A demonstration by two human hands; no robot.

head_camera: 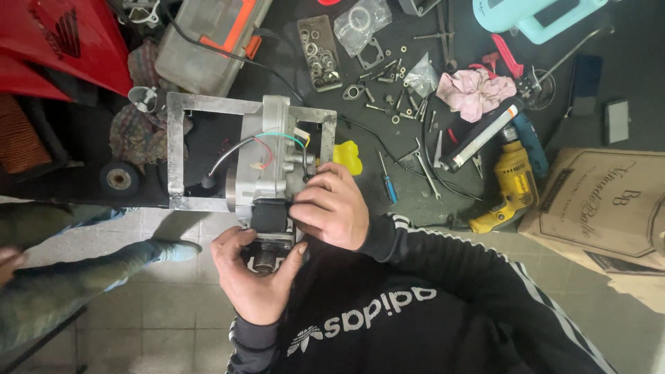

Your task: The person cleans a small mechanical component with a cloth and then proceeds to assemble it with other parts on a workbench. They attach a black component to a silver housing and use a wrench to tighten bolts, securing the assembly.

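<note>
Head camera shows both hands gripping a grey motor (271, 156): left hand (258, 277) cupped under its end, right hand (332, 206) pinching beside thin wires (267, 142). Those wires could snag and tear loose.

1 view only, head-worn camera, looking almost straight down over the wearer's chest. The black jacket (415, 312) fills the lower middle of the frame, so the lens sits close above the torso. Both hands fall near centre: left hand (258, 277) low, right hand (334, 205) just above it, both at the grey motor unit (271, 163) in its metal frame (176, 149). The dark mat (388, 90) with loose hardware runs across the upper half; tiled floor (173, 318) shows at lower left. The frame seems upside down relative to the wearer, judging by the inverted jacket print. No 2nd view, so no shared area.
</note>
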